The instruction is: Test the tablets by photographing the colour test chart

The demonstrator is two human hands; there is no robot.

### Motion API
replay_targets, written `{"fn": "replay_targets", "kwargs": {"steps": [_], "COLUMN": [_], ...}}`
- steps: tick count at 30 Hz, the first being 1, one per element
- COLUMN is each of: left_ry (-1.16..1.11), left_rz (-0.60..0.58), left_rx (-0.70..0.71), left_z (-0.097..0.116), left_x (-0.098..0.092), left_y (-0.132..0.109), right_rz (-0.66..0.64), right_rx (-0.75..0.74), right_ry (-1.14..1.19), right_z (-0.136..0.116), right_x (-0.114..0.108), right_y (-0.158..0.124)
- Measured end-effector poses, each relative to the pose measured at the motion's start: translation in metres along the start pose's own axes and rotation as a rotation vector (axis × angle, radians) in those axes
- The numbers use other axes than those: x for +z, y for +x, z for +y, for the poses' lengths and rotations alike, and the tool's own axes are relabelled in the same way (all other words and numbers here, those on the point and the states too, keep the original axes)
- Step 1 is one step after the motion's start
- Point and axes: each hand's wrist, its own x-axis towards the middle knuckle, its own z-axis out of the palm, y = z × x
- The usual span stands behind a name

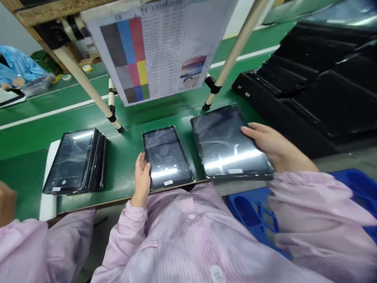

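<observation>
1. Below and behind the printed sheet (165, 59), a green tabletop (126, 157) is spread, and light is reflected from it.
2. Behind the sheet, the green surface is crossed by a white line (53, 113).
3. On either side, the sheet is flanked by cream poles (84, 84) with black joints.
4. Above the sheet's left corner, a wooden board (67, 8) is fixed.
5. Far left of the sheet, a pale wall (17, 29) is seen.

Face-up, white-labelled, glossy black rectangular tablets (169, 157): three; more stacked beneath the leftmost, uncountable. Colour-blocked white printed sheet (165, 51): one.
</observation>
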Motion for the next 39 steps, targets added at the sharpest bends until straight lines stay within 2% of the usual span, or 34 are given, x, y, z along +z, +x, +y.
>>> {"fn": "replay_targets", "kwargs": {"steps": [2,4,6,8,9,12,15,20,24,28,31,33,36,39], "left_ry": [-0.024,-0.032,-0.027,-0.016,-0.008,0.043,0.105,0.148,0.149,0.167,0.186,0.191,0.208,0.228], "left_rz": [0.013,0.017,0.014,0.0,-0.01,-0.037,-0.051,-0.072,-0.065,-0.053,-0.053,-0.063,-0.104,-0.223], "left_rx": [-0.004,-0.014,-0.026,-0.041,-0.048,-0.066,-0.086,-0.144,-0.171,-0.103,-0.04,-0.016,-0.015,-0.069], "left_z": [-0.018,-0.024,-0.022,-0.019,-0.016,-0.009,-0.002,0.013,0.031,0.06,0.076,0.079,0.072,0.061], "left_x": [0.008,0.007,0.003,0.0,-0.001,-0.002,0.001,0.009,0.004,0.007,0.03,0.051,0.083,0.118], "left_y": [0.003,0.005,0.006,0.008,0.008,0.011,0.014,0.011,0.001,-0.017,-0.029,-0.033,-0.03,-0.02], "right_rz": [0.001,-0.06,-0.166,-0.304,-0.326,-0.262,-0.203,-0.274,-0.288,-0.316,-0.367,-0.374,-0.336,-0.269], "right_rx": [0.009,0.005,-0.051,-0.162,-0.189,-0.256,-0.287,-0.331,-0.384,-0.437,-0.483,-0.5,-0.52,-0.513], "right_ry": [0.087,0.185,0.185,0.059,0.031,-0.045,-0.112,-0.1,-0.05,0.064,0.231,0.287,0.337,0.368], "right_z": [-0.008,-0.012,-0.011,-0.006,-0.003,0.012,0.031,0.053,0.052,0.044,0.036,0.032,0.032,0.039], "right_x": [-0.003,0.014,0.05,0.094,0.116,0.163,0.178,0.177,0.179,0.166,0.146,0.128,0.095,0.052], "right_y": [-0.01,-0.02,-0.028,-0.032,-0.031,-0.023,-0.015,-0.03,-0.053,-0.066,-0.061,-0.052,-0.038,-0.033]}}
